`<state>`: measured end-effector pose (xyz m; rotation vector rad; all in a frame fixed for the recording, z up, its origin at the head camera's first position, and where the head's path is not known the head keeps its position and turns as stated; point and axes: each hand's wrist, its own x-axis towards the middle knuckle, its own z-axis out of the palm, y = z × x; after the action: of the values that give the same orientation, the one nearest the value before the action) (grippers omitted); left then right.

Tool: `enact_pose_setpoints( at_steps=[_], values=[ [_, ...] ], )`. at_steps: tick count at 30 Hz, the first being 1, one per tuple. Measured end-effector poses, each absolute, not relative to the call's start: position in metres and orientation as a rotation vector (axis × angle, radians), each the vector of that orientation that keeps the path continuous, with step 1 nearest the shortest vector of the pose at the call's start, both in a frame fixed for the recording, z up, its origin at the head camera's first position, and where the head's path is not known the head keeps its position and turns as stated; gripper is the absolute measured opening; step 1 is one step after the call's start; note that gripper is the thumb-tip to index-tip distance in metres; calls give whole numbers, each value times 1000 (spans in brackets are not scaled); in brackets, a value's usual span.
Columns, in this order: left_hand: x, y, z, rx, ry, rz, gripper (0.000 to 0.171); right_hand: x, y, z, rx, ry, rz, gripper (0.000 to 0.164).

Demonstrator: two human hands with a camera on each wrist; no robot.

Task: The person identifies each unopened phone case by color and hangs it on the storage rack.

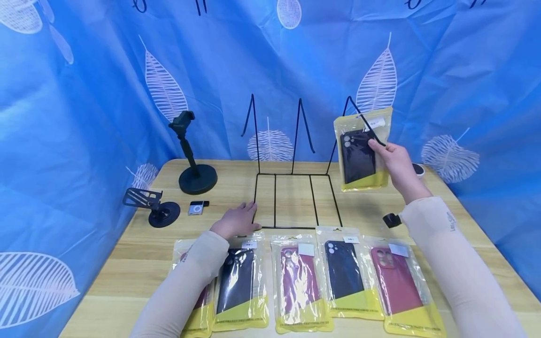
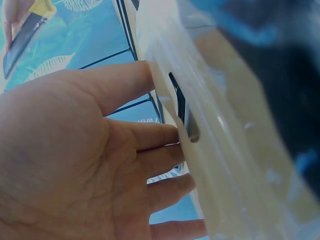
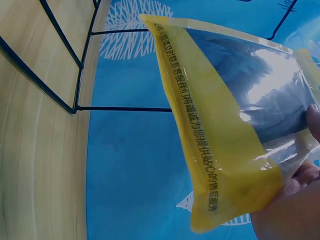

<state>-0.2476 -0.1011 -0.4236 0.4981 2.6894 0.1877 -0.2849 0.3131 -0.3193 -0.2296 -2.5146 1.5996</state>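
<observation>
My right hand [image 1: 399, 166] pinches a phone case pouch [image 1: 359, 162], clear with a yellow bottom and a dark case inside, at its right side. It stands upright by the right prong of a black wire rack [image 1: 292, 174]; whether the prong passes through its hole I cannot tell. In the right wrist view the pouch [image 3: 225, 120] tilts, its yellow printed end towards the camera. My left hand [image 1: 237, 219], fingers extended, rests at the rack's front left base corner. In the left wrist view the hand [image 2: 100, 150] lies beside a clear pouch [image 2: 220, 150] with a hanging slot.
Pouched cases lie along the front: a dark one [image 1: 236, 281], a pink one [image 1: 299, 281], another dark one [image 1: 344, 272] and a red one [image 1: 397, 281]. At left are a black phone stand [image 1: 192, 171], a folding stand [image 1: 162, 213] and a small silver device [image 1: 196, 208].
</observation>
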Motion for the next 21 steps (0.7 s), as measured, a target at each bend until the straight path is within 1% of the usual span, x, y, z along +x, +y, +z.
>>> enact_pose_setpoints(
  at_steps=[6, 16, 19, 21],
  values=[
    [-248, -101, -423, 502, 2694, 177, 76, -303, 307, -321, -258, -2490, 1570, 57],
    [-249, -101, -424, 495, 2691, 161, 77, -313, 300, -321, -227, -2435, 1605, 59],
    [-249, -101, -423, 493, 2690, 153, 77, -317, 297, -322, -214, -2409, 1611, 56],
    [-249, -101, -423, 493, 2689, 152, 77, -321, 295, -322, -208, -2404, 1630, 49]
  ],
)
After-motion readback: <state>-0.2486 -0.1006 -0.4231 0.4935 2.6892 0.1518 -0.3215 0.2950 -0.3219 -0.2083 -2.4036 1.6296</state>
